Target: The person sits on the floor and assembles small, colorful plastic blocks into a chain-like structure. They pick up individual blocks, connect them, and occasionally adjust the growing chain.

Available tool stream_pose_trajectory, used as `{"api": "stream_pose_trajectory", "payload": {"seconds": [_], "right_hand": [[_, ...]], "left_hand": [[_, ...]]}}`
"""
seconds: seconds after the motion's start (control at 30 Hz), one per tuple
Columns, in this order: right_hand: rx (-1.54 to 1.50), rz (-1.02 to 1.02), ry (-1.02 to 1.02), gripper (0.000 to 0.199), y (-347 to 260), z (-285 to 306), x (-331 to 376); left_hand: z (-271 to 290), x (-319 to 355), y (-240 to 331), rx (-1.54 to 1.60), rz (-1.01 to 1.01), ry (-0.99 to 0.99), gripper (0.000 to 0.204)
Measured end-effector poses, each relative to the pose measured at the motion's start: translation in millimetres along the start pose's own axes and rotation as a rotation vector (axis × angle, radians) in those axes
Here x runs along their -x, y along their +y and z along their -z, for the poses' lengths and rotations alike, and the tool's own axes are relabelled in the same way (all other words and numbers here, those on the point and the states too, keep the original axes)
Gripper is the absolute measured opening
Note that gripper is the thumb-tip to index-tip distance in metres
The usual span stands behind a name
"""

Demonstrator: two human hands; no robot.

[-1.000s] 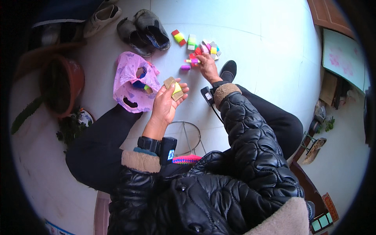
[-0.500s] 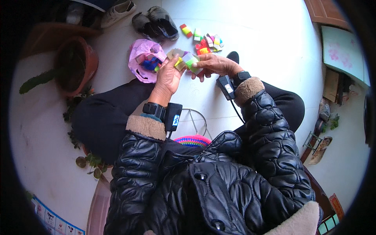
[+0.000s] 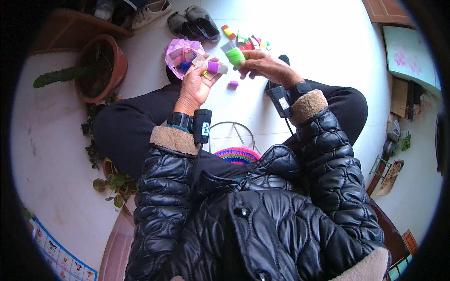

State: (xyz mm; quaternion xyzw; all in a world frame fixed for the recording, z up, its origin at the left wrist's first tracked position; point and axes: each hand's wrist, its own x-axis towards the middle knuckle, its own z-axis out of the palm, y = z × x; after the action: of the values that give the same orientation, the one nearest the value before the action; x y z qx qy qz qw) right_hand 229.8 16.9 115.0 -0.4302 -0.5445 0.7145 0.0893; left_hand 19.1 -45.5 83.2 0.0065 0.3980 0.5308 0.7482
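My left hand [image 3: 195,85] holds several pale cards, with bands of purple [image 3: 213,67] and yellow that look like wound thread. Between the thumb and fingers of my right hand [image 3: 267,65] is a flat card wound with bright green thread [image 3: 234,55], held up a little apart from the left hand. Just beyond my left hand a pink plastic bag [image 3: 186,45] gapes, with blue and pale things inside. On the floor between my hands lies a small purple roll [image 3: 233,84]. Past my right hand is a pile of coloured cards [image 3: 253,43], partly hidden by it.
A red and yellow card [image 3: 228,32] lies beside the pile. Dark shoes [image 3: 196,23] stand beyond the bag. At the left are a potted cactus [image 3: 101,70] and leafy plants. My crossed legs flank the pale tiled floor; a knitted multicoloured bag [image 3: 237,155] with handles lies before my lap.
My hands have moved apart, the right one carrying the green card away from the cards in the left. A small purple roll now shows on the floor between them.
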Motion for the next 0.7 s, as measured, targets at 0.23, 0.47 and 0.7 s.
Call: {"api": "stream_pose_trajectory", "payload": {"seconds": [0.23,0.47,0.7], "right_hand": [[-0.014,-0.011,0.02,0.037,-6.7,-45.3,-22.2],[0.171,0.023,0.08,0.034,-5.4,-55.2,-28.0],[-0.061,-0.189,0.322,0.034,58.5,-12.3,-36.3]], "left_hand": [[3.1,0.7,-2.2,0.003,-0.028,-0.073,0.035],[20.3,0.2,2.6,-0.057,-0.072,0.097,0.034],[29.6,-13.0,14.6,-0.098,-0.279,0.419,0.042]]}}
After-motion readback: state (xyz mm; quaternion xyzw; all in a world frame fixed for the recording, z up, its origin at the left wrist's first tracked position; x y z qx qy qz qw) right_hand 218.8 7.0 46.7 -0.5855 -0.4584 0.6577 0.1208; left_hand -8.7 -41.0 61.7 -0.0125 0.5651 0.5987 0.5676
